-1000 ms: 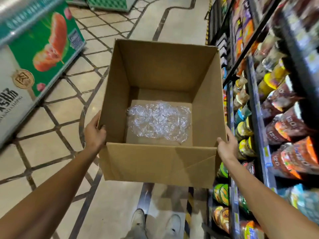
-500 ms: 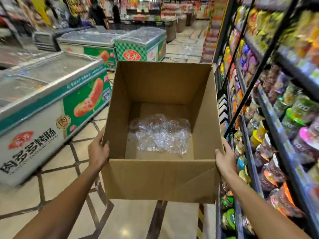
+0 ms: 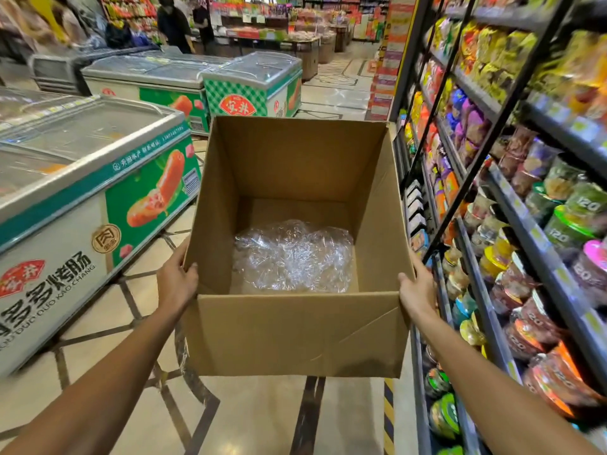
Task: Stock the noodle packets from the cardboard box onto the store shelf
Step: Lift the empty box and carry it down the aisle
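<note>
Now both hands, left hand (image 3: 175,284) and right hand (image 3: 414,287), grip cardboard box (image 3: 299,336) centre frame; only crumpled plastic wrap (image 3: 292,257) inside, likely carried off emptied.

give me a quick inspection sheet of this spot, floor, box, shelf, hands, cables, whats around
surface: tiled floor with dark inlay lines, bare under the box
job's things: cardboard box held up off the floor, open at the top, no noodle packets visible inside; store shelf on the right packed with cup noodles and packets
clutter: crumpled clear plastic wrap on the box bottom
hands: left hand grips the box's left wall, right hand grips its right wall
cables: nothing seen
surroundings: chest freezers on the left; people standing at the far end of the aisle
</note>
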A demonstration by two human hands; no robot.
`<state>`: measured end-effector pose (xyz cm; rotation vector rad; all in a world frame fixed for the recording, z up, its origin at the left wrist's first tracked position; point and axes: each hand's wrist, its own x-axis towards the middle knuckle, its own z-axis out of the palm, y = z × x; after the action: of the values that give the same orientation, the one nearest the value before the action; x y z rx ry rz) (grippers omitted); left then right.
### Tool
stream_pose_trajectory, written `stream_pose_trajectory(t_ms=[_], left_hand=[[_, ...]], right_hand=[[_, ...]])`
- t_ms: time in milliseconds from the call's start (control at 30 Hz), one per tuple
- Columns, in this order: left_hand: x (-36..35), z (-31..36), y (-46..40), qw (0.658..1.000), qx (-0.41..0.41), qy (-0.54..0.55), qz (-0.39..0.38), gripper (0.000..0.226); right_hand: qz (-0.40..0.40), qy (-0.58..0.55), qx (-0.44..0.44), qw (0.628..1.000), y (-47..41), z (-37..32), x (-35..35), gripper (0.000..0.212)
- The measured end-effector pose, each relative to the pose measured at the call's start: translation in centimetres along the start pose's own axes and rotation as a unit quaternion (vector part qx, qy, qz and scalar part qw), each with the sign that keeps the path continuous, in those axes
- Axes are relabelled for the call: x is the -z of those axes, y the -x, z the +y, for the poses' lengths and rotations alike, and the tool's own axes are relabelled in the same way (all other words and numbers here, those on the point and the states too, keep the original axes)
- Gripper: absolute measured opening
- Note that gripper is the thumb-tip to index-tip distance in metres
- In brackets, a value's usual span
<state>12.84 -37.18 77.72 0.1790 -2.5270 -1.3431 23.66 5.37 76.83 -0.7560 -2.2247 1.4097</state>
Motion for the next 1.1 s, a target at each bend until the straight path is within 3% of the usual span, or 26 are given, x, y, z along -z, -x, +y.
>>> stream_pose_trajectory(t_ms=[467,667,1100], left_hand=[[0.5,-4.7,-16.6,1.0,0.003,-0.004,-0.014,0.056],[-5.6,-4.9,-28.4,1.0,0.002,-0.007,-0.014,0.056],[-18.5,-3.5,-61.6,0.999,0.021,0.001,-0.025,0.053]], right_hand=[[0.021,0.011,-0.018,1.0,-6.6,-5.3,-14.2,0.056],[0.013,0.005,-0.011,1.0,-18.4,-5.4,-22.2,0.061],[-0.001,-0.008,-0.009,1.0,-47.0,-14.2,-38.6,0.059]])
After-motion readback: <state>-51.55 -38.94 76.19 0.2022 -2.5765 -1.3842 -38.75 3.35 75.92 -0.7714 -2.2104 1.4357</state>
